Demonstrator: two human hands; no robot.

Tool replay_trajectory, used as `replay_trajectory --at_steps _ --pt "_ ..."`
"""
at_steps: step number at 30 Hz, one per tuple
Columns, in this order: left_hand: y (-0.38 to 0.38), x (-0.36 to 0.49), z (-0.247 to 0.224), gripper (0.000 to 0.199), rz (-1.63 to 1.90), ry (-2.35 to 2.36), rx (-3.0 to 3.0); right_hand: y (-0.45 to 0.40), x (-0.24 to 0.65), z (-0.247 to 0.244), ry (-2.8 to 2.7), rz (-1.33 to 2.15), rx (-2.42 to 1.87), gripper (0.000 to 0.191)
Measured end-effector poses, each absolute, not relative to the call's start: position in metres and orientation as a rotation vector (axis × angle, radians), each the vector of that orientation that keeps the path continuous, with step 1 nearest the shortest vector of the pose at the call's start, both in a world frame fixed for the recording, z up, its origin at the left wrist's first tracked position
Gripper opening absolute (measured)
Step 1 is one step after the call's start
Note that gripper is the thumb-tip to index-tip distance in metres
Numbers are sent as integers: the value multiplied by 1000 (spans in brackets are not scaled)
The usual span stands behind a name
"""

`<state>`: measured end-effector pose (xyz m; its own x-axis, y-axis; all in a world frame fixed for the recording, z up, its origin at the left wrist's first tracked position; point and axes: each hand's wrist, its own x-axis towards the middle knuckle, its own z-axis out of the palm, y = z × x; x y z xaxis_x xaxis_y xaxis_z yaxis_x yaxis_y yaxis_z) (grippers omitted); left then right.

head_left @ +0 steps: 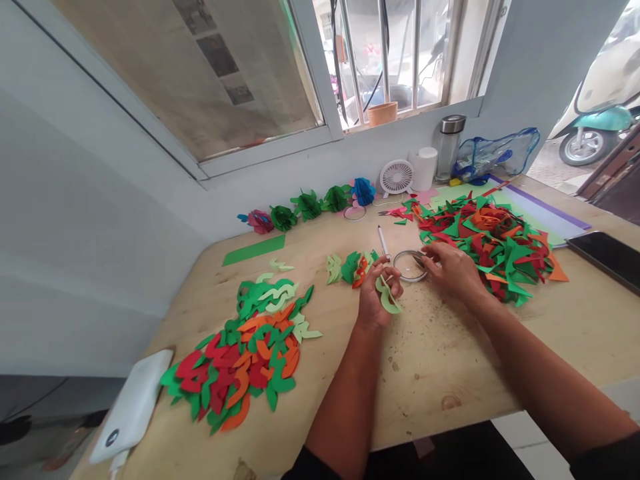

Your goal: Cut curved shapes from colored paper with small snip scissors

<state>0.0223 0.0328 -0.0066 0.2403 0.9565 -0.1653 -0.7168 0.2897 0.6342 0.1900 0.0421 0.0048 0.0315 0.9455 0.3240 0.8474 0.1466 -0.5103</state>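
A pale green curved paper piece (388, 297) is held between the fingers of my left hand (377, 293), above the middle of the wooden table. My right hand (450, 268) is to its right, with the thumb and fingertips closed on a small dark object (418, 259) too small to name. Those fingertips are at the right edge of a roll of tape or ring (409, 267) lying on the table. A white pen (383, 241) lies just behind my left hand. Small green, pale green and orange paper shapes (351, 267) stand to the left of it.
Cut curved paper pieces (240, 360) are heaped at the left, pointed paper scraps (495, 240) at the right. Folded paper figures (308, 205), a fan (397, 177) and a glass bottle (449, 150) line the wall. A white power bank (133, 407) and a phone (607, 259) lie near the edges.
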Motion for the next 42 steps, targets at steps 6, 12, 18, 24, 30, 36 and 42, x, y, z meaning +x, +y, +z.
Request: replay_trajectory --at_steps 6,12,18,24,30,36,42 --pt "30 24 -3 36 1106 573 552 38 177 6 -1709 516 -1420 21" --pt "29 27 -8 37 1075 583 687 35 173 10 -1610 778 -1391 26" --pt "29 28 -10 44 1092 611 830 36 171 11 -1358 1065 -1303 32" --pt "27 31 -7 51 1054 676 929 38 171 5 -1170 1198 -1216 34" --pt "27 31 -3 51 1157 725 801 32 168 13 -1248 1212 -1151 31" --pt "35 20 -4 42 1267 668 443 25 163 20 -1521 1170 -1060 27" --pt "41 12 -7 26 1358 630 254 16 150 17 -1972 712 -984 15"
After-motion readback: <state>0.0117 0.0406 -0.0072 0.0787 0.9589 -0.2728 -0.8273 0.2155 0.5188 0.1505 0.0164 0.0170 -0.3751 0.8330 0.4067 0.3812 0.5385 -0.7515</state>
